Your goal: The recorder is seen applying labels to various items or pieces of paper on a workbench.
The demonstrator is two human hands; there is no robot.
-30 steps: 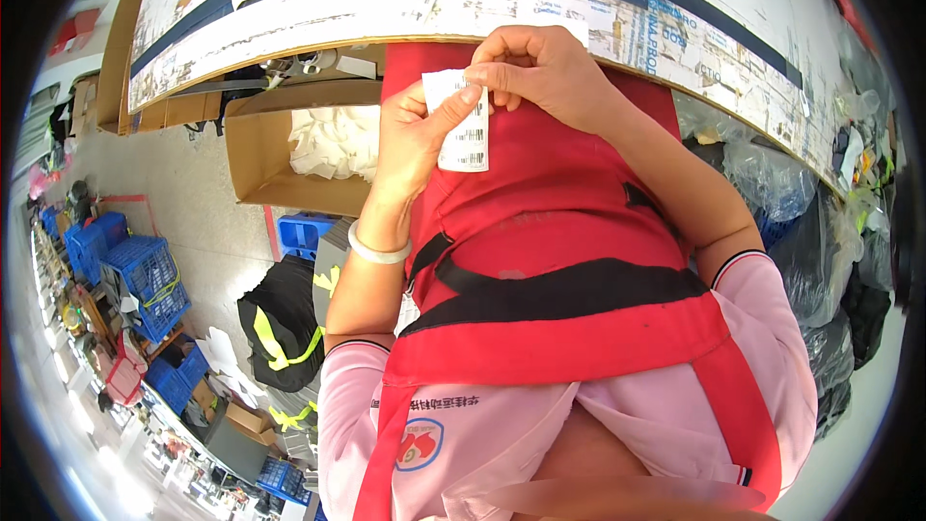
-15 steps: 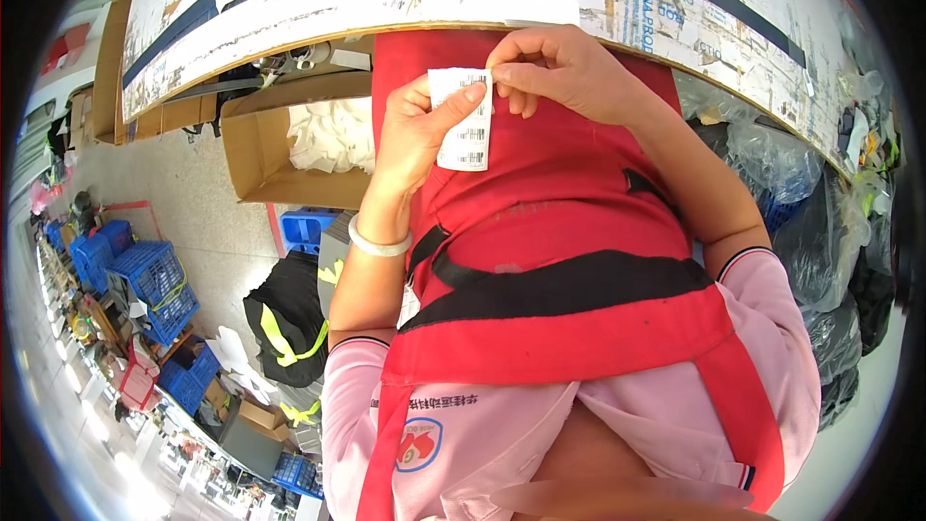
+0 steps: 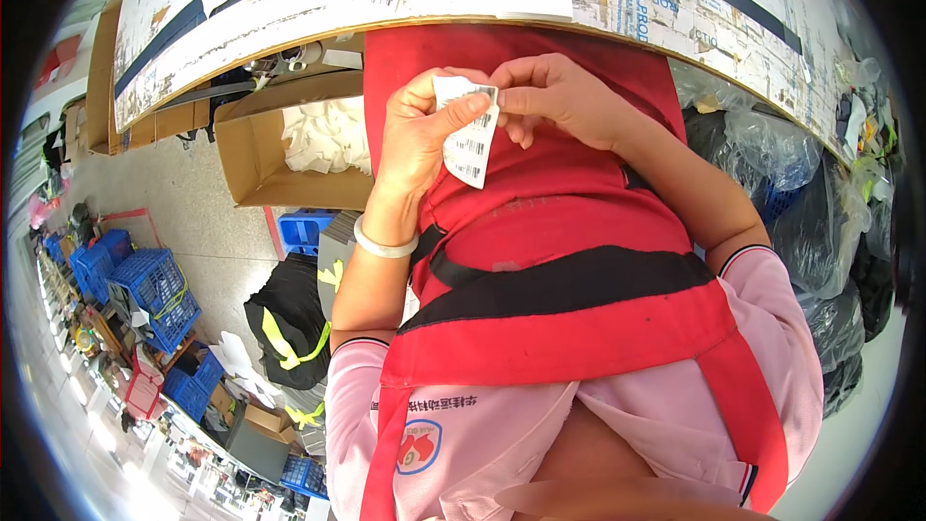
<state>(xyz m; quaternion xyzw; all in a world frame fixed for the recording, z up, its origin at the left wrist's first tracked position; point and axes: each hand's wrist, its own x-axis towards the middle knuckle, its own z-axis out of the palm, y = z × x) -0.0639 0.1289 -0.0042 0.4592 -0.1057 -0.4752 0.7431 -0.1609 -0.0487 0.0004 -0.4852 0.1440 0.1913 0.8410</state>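
With left hand (image 3: 410, 127) fingers, pinching a label sheet (image 3: 469, 156) over the red apron (image 3: 550, 193); with right hand (image 3: 559, 101) fingertips narrowed at the sheet's upper right edge, cannot tell if gripping. Probably picking at that edge; calls next for steady left hold, fine right pinch.

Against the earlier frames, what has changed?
The label strip now looks tilted and curled, its lower end lower in view. The right hand has moved slightly toward the body, fingertips at the strip's upper right edge. The left hand still pinches the strip; the open carton stays put.
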